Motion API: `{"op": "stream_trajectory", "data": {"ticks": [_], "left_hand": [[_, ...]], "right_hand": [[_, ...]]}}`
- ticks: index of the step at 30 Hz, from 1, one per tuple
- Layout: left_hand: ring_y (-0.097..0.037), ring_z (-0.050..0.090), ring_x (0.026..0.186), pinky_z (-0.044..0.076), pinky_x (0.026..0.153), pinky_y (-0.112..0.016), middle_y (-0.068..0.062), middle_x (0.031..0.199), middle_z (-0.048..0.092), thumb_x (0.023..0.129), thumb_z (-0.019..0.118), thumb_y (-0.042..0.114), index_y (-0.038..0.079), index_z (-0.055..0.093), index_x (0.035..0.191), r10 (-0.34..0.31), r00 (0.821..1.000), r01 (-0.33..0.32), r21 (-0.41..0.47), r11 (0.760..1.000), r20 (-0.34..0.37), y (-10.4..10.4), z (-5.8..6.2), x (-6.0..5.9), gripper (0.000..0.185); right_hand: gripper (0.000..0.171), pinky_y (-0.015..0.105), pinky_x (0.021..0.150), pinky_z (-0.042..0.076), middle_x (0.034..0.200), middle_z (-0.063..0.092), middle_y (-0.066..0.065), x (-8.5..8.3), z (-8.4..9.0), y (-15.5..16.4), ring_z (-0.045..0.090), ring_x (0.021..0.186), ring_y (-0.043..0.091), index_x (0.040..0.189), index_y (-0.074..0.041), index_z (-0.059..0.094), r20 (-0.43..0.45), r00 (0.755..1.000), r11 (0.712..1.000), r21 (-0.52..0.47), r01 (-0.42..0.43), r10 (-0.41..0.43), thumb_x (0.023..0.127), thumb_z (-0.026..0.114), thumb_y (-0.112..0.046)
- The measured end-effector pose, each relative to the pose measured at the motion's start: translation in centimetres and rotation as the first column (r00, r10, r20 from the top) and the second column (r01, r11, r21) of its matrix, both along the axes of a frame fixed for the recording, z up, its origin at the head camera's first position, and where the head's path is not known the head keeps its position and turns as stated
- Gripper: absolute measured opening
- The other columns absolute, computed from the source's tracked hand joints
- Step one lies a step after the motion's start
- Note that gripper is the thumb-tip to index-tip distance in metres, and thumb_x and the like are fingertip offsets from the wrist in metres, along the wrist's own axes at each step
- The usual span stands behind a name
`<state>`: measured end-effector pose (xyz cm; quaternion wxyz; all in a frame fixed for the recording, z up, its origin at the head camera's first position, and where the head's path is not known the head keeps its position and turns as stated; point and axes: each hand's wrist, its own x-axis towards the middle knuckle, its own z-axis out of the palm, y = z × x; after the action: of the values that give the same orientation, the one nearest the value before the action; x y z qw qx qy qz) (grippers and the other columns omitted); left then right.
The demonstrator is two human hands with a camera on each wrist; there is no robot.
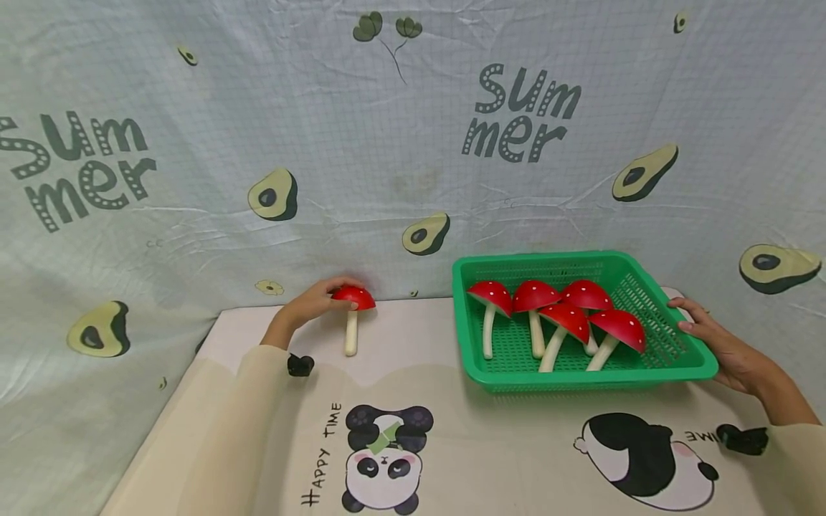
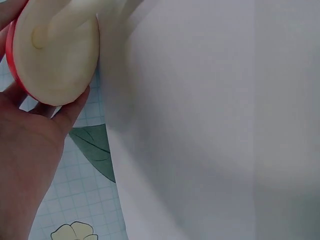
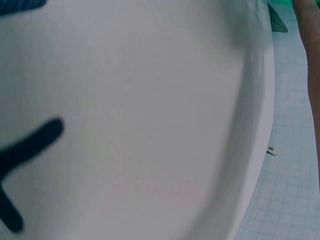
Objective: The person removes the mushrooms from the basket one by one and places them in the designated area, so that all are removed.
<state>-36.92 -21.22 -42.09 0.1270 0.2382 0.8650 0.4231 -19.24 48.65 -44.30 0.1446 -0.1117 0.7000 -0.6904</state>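
At the far left of the table, my left hand [image 1: 314, 301] grips the red, white-dotted cap of a toy mushroom [image 1: 351, 333], whose pale stem points toward me. In the left wrist view the cap's cream underside [image 2: 60, 70] faces the camera, with fingers around its edge. On the right, my right hand [image 1: 725, 347] holds the right end of a green plastic basket [image 1: 461, 322], fingers over the rim. Several similar mushrooms [image 1: 535, 295] lie inside it, caps toward the back. The right wrist view shows mostly tablecloth, with part of the hand or arm at its right edge.
A pale tablecloth [image 1: 490, 459] with panda prints covers the table. Behind the table's back edge hangs a grey-white cloth [image 1: 361, 143] with avocado prints and lettering. Black bands [image 1: 300, 365] sit at both wrists.
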Motion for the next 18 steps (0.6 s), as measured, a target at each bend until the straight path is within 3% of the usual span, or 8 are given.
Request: {"op": "stream_trajectory", "data": {"ticks": [4,10,18], "left_hand": [[-0.038,0.038,0.139,0.033,0.114,-0.061,-0.014,0.150,0.048,0.093,0.069,0.020,0.013,0.064,0.135,-0.027,1.000,0.027,0.000,1.000,0.000,-0.14,-0.13,-0.11,0.042],[-0.039,0.038,0.139,0.035,0.113,-0.061,-0.014,0.151,0.047,0.093,0.069,0.017,0.015,0.063,0.136,-0.011,1.000,0.011,-0.011,1.000,0.017,-0.24,-0.19,0.04,0.043],[-0.041,0.030,0.145,0.029,0.116,-0.063,-0.016,0.159,0.035,0.095,0.067,0.019,0.011,0.049,0.149,-0.014,0.998,0.017,-0.040,0.999,0.068,-0.19,0.12,0.42,0.058]], "right_hand": [[0.035,0.040,0.074,0.063,0.120,0.058,-0.013,0.06,0.11,-0.09,0.072,0.095,0.018,0.138,-0.042,0.030,-0.004,1.000,1.000,0.002,-0.002,0.002,0.112,0.025,-0.018],[0.036,0.040,0.075,0.062,0.122,0.057,-0.013,0.14,0.16,-0.13,0.071,0.096,0.018,0.138,-0.041,0.030,-0.006,1.000,1.000,-0.010,-0.016,0.016,0.112,0.024,-0.018],[0.036,0.040,0.075,0.063,0.122,0.057,-0.013,0.04,0.02,-0.01,0.072,0.096,0.018,0.138,-0.041,0.030,-0.010,1.000,1.000,-0.016,-0.013,0.013,0.112,0.024,-0.018]]}}
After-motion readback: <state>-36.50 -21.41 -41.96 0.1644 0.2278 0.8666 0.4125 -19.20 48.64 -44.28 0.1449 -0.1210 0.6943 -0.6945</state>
